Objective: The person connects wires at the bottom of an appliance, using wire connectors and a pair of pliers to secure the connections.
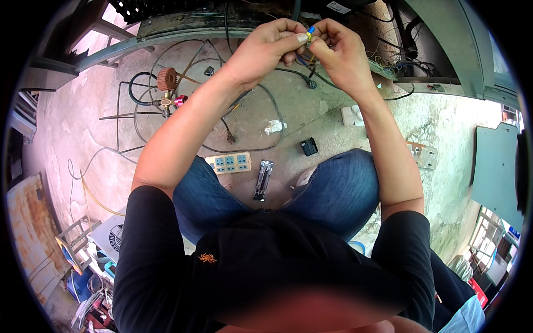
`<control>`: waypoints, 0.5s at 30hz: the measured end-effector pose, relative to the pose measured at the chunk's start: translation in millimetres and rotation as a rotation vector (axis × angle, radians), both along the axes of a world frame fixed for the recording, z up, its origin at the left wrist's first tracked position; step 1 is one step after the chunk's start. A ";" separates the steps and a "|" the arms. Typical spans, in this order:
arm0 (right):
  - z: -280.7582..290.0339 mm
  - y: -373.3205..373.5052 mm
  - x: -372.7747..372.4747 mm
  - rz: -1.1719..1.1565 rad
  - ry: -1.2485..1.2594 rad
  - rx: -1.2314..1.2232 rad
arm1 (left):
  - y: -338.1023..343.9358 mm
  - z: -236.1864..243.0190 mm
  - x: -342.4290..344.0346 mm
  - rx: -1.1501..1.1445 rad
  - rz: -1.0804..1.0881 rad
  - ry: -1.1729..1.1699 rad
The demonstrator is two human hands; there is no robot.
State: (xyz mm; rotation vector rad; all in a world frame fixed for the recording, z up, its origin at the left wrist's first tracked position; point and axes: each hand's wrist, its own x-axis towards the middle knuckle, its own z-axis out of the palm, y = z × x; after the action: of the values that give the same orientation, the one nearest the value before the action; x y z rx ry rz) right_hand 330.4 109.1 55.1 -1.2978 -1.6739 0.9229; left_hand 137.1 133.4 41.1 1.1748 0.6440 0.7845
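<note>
At the top of the view, close to an open metal frame, the left hand (276, 44) and the right hand (340, 54) meet fingertip to fingertip. Both are closed in a pinch on a small blue-and-yellow piece (310, 35), which sits between the two thumbs; fingers cover most of it, so I cannot tell whether it is joined to anything below.

Such a small piece, held only at the fingertips, could slip if either pinch loosened or the two pulled unevenly. Beneath are a black plug (312, 84) and the concrete floor (327, 130), where a dropped piece might bounce or roll out of sight. Just right of the right hand, a tangle of thin loose wires (395, 66) could snag a finger moving that way.

Farther out, a brass valve (166, 102) with a black hose (130, 87) lies to the left. Nearer the knees are a power strip (229, 162), a silver packet (263, 180) and a small black box (308, 146); a shifted foot could knock these.
</note>
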 end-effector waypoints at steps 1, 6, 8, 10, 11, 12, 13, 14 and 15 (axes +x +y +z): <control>1.3 -0.4 -1.2 -0.009 -0.017 0.027 | 1.2 -2.0 0.1 -0.048 -0.005 -0.050; -4.4 4.8 -1.0 -0.032 -0.062 0.150 | 6.3 -14.6 1.3 -0.251 -0.018 -0.273; -2.9 4.8 -1.5 -0.039 -0.080 0.176 | 6.4 -15.5 1.1 -0.310 -0.040 -0.343; -3.8 5.4 -0.5 -0.051 -0.088 0.153 | 6.3 -15.6 1.5 -0.347 -0.062 -0.395; -4.4 5.8 0.0 -0.057 -0.091 0.142 | 6.2 -15.5 1.7 -0.354 -0.072 -0.413; -6.0 6.3 0.6 -0.051 -0.062 0.111 | 6.4 -15.4 1.8 -0.361 -0.081 -0.432; -8.4 6.6 1.2 -0.045 -0.032 0.080 | 6.7 -16.8 1.6 -0.364 -0.087 -0.436; -9.6 6.6 1.7 -0.040 -0.002 0.049 | 7.3 -19.4 1.2 -0.368 -0.093 -0.440; -9.4 6.8 1.9 -0.034 -0.004 0.069 | 7.2 -18.9 1.2 -0.372 -0.098 -0.446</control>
State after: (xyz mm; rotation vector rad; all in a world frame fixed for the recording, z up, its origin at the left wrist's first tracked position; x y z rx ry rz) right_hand 332.3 115.8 45.7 -1.2789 -1.6677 0.8362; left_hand 138.2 140.5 22.2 0.6565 0.3371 0.7718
